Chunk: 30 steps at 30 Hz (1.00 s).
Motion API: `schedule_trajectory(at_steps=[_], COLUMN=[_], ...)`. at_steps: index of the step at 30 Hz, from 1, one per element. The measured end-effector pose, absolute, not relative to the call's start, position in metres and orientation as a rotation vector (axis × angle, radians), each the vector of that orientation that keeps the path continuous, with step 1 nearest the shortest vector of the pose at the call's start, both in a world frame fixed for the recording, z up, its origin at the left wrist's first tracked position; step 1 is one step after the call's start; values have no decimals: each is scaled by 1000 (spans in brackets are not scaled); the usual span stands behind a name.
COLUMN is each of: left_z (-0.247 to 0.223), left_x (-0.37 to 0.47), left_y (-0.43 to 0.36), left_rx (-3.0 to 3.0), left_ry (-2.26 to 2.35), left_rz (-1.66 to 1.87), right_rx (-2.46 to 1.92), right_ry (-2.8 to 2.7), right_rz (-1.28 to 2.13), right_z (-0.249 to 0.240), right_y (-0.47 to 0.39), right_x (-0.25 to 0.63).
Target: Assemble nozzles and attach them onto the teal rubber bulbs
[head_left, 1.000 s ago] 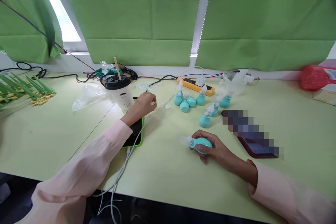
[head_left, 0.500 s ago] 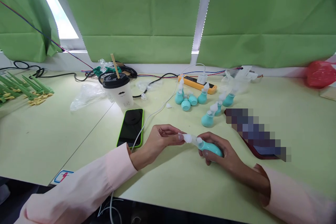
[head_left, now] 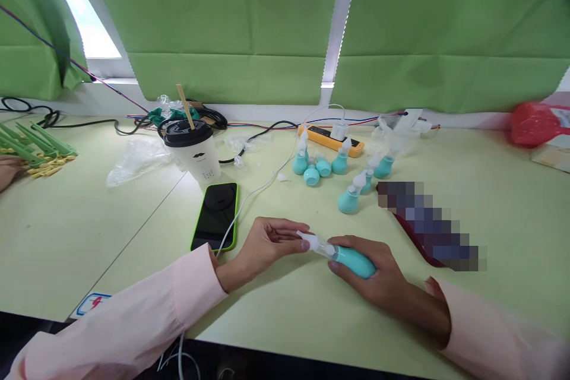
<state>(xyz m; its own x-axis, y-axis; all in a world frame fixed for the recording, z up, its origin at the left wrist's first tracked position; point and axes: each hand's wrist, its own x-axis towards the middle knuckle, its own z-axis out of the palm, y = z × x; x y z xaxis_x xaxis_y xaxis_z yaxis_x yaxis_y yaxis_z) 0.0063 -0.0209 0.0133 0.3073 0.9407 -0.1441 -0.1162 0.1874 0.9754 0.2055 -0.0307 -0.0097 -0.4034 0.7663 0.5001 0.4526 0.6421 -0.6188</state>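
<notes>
A teal bulb nasal aspirator (head_left: 356,262) lies across my right hand (head_left: 378,270), whose fingers and thumb are closed round the bulb. Its clear neck and white soft tip (head_left: 313,241) point left. My left hand (head_left: 271,244) has its thumb and fingers closed at that tip, over the table. Beyond my hands, several similar aspirators stand upright, the nearest one (head_left: 348,201) a little behind my right hand. Among them are teal bulbs (head_left: 312,176) with no tip showing, and a small loose white tip (head_left: 282,177) lies to their left.
A green-edged phone (head_left: 215,217) lies left, crossed by a white cable (head_left: 253,194). Behind it stands a lidded paper cup (head_left: 202,161). Another phone (head_left: 427,222) lies right. An orange power strip (head_left: 327,139) sits behind. Another person's hand (head_left: 9,171) is by green plastic pieces (head_left: 42,145).
The aspirator has tilted, its tip now angled up to the left, and my right hand's grip has shifted on the bulb. Another person's hand has appeared at the left edge. The view has shifted slightly.
</notes>
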Motion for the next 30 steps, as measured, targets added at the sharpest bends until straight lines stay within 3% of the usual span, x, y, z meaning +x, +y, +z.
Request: schedule_trajectory(at_steps=[15, 30], left_z=[12, 16], left_x=[7, 2], left_y=[-23, -21], left_rx=[1085, 1239], left_ry=[949, 919], left_rz=[874, 733], right_rx=[-865, -871], right_ry=[-2235, -2211], right_rz=[191, 325], right_z=[-11, -10], right_y=[-33, -33], right_x=[207, 208])
